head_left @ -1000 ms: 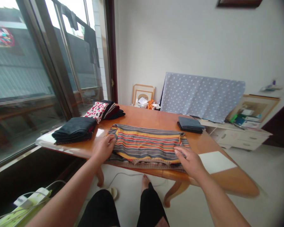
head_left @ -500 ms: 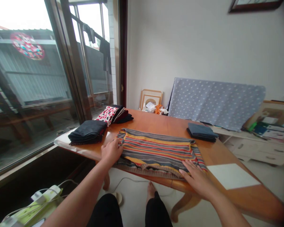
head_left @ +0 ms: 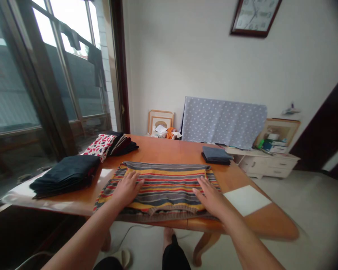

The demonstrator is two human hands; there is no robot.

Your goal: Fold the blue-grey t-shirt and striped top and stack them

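The striped garment [head_left: 169, 185] lies flat near the close edge of the worktop [head_left: 163, 146], its brown ribbed band at 6 o'clock. With its middle as the centre of the clock, the left hand [head_left: 129, 189] lies at 9 o'clock, palm down, its fingers spread over the stripes and nothing pinched. The right hand [head_left: 210, 197] lies at 3 o'clock, also palm down with the fingers spread, over the garment's other side; whether it presses down, I cannot tell.

On the worktop, a dark folded stack [head_left: 66, 174] sits between 9 and 10 o'clock, apart from the garment. At 10 o'clock is a red-and-black patterned white cloth [head_left: 100, 146], just beside dark folded clothes [head_left: 124, 145]. A blue-grey folded cloth [head_left: 216, 153] rests on a darker one at 2 o'clock, and a white sheet [head_left: 248, 200] lies at 3 o'clock, near the right hand. Beyond the worktop, a white-dotted grey-blue cover [head_left: 224, 122] hangs at 1 o'clock and framed pictures [head_left: 160, 116] lean at 12.
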